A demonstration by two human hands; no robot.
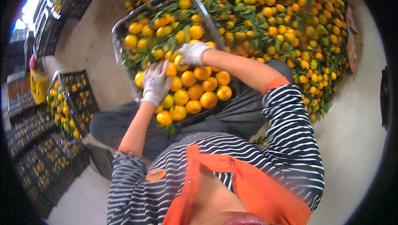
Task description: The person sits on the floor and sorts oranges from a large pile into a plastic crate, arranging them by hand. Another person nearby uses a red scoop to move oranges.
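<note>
A dark plastic crate (203, 6) tilts against my lap, filled with mandarins. Close to me, bare mandarins (195, 92) lie packed in rough rows; towards the far end, fruit is mixed with green leaves (169, 43). My left hand (155, 80), in a whitish glove, rests on the fruit at the crate's left side. Its fingers are extended and the thumb is apart, touching a mandarin (171, 69). Also gloved, my right hand (193, 54) reaches over the crate's middle, fingers bent down beside a mandarin (180, 62). Its fingertips are partly hidden, so a grip cannot be confirmed.
A large heap of leafy mandarins (279, 35) spreads on the floor beyond and right of the crate. At left stand several stacked dark crates (46, 163) of fruit, another fruit-filled crate (77, 88) and a yellow container (39, 86). Concrete floor (93, 43) shows between.
</note>
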